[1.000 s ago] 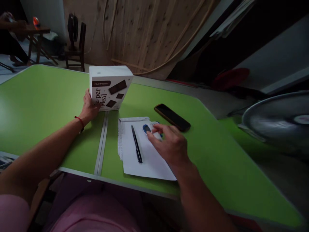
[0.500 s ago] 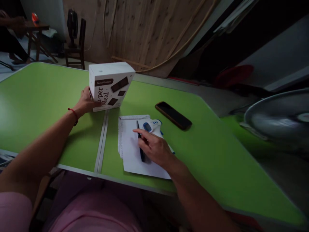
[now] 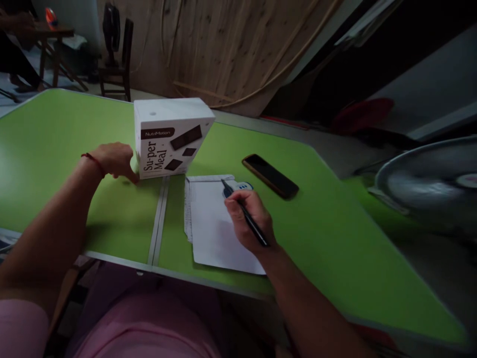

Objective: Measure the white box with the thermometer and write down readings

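Note:
A black pen (image 3: 250, 219) is gripped in my right hand (image 3: 253, 221), its tip pointing up and away over the notepad (image 3: 212, 228), whose top page looks blank. Partly hidden behind that hand lies a white and blue thermometer (image 3: 244, 186). My left hand (image 3: 116, 160) is beside the white NutriMotion "Su-per Meal" box (image 3: 169, 144), thumb pointing down near its lower left corner and fingers apart from it, holding nothing. The box stands upright on the green table (image 3: 316, 238).
A dark phone in a brown case (image 3: 270, 176) lies right of the notepad. A large fan (image 3: 432, 184) stands past the table's right side. Behind are a wooden chair (image 3: 115, 72), a wooden panel (image 3: 238, 49) and another person (image 3: 18, 54) at far left.
My left hand has let go of the box and moved left. My right hand has picked up the pen from the notepad. The box now stands flat, its front more fully visible.

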Demonstrator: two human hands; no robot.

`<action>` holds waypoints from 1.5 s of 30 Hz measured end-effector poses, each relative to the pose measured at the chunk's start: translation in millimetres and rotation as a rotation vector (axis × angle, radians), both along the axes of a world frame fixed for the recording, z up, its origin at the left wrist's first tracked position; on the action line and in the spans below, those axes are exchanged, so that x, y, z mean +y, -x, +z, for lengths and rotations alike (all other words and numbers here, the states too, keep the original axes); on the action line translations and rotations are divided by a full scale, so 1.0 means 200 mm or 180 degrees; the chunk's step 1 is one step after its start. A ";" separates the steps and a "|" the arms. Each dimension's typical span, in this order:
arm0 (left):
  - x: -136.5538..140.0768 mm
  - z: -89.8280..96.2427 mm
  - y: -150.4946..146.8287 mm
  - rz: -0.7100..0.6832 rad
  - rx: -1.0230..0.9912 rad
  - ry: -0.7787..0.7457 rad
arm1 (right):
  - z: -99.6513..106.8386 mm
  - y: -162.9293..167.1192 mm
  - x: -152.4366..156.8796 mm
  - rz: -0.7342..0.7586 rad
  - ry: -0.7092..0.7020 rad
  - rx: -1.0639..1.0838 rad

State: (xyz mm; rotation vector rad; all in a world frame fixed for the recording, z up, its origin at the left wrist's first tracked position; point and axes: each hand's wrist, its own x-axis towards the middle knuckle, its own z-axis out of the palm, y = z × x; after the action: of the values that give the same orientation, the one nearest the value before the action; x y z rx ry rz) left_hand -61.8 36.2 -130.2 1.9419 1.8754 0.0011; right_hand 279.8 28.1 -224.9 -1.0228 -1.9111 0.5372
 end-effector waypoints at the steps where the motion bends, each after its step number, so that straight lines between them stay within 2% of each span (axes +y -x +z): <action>1: -0.03 0.03 -0.03 0.0128 0.0421 0.0303 | 0.01 0.00 0.01 -0.0159 -0.0059 0.0049; 2: -0.06 0.05 -0.08 0.0108 0.0595 0.0495 | 0.01 0.00 0.02 -0.0306 -0.0105 0.0084; 4: -0.13 0.08 -0.22 -0.0205 0.0553 0.0599 | 0.01 -0.01 0.04 -0.0562 -0.0127 0.0129; 5: -0.17 0.08 -0.31 -0.0491 0.0512 0.0559 | 0.01 -0.01 0.06 -0.0682 -0.0095 0.0144; 6: -0.21 0.07 -0.40 -0.0788 0.0400 0.0321 | 0.01 -0.01 0.07 -0.0782 -0.0043 0.0154; 8: -0.29 -0.01 -0.56 -0.1338 0.0144 -0.0182 | 0.01 -0.01 0.08 -0.0904 0.0074 0.0172; 11: -0.37 -0.19 -0.72 -0.2040 -0.0205 -0.0808 | 0.02 -0.02 0.07 -0.0859 0.0048 0.0078; 14: -0.42 -0.35 -0.77 -0.2408 -0.0489 -0.0984 | 0.07 -0.03 0.02 -0.0639 -0.0148 0.0118; 16: -0.43 -0.40 -0.76 -0.2620 -0.0576 -0.1018 | 0.11 -0.03 -0.01 -0.0419 -0.0075 0.0370; 18: -0.44 -0.41 -0.76 -0.2655 -0.0594 -0.1021 | 0.15 0.00 -0.02 -0.0143 0.0306 0.0653; 21: -0.44 -0.39 -0.76 -0.2574 -0.0551 -0.0967 | 0.21 0.08 -0.03 0.0236 0.1222 0.0999; 23: -0.45 -0.38 -0.76 -0.2557 -0.0510 -0.0929 | 0.21 0.16 -0.02 0.0352 0.1649 0.1254; 25: -0.45 -0.37 -0.77 -0.2582 -0.0475 -0.0927 | 0.18 0.22 -0.03 0.0437 0.1884 0.1322; 32: -0.44 -0.38 -0.76 -0.2650 -0.0538 -0.0940 | 0.01 0.26 -0.04 0.0100 0.2039 0.1227; 35: -0.43 -0.38 -0.76 -0.2582 -0.0547 -0.0862 | -0.01 0.25 -0.02 0.0199 0.2149 0.1326; 39: -0.43 -0.38 -0.76 -0.2609 -0.0595 -0.0846 | -0.01 0.22 0.00 0.0160 0.1990 0.1494; 45: -0.43 -0.36 -0.77 -0.2585 -0.0427 -0.0878 | -0.05 0.18 0.03 -0.0190 0.1648 0.1026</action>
State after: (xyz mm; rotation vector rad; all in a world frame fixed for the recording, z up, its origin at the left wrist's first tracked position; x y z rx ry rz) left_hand 92.0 -50.6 -202.8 2.6806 0.9327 0.1447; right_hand 243.4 33.8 -234.9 -1.2222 -1.4800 1.1280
